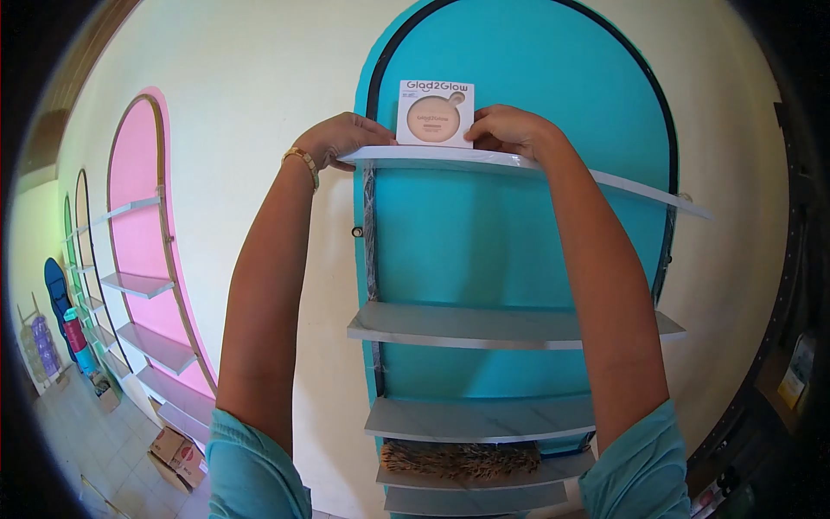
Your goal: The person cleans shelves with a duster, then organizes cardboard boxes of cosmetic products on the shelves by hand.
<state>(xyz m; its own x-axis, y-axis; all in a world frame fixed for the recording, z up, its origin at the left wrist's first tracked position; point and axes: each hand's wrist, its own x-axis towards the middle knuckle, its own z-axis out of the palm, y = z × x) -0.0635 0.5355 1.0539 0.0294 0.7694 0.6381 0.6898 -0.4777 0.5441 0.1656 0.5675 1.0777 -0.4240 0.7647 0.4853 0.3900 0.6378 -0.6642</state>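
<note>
A white Glad2Glow box of compact powder [434, 118], with a round peach front, stands upright on the top shelf [458, 156]. At the shelf's left end, my left hand [339, 137] reaches over the board, its fingertips against the box's lower left corner; a gold-coloured bracelet circles that wrist. My right hand [508, 130] pinches the lower right side of the box, thumb at the front corner, the other fingers curled and partly hidden. Both arms are raised and stretched forward.
Below are more marble-look shelves [467, 327] on the turquoise arch [484, 233]. A brown dried-grass bundle [458, 459] lies on a low shelf. Leftward, a pink arch [138, 173] carries protruding shelves, with cardboard boxes [177, 457] on the floor.
</note>
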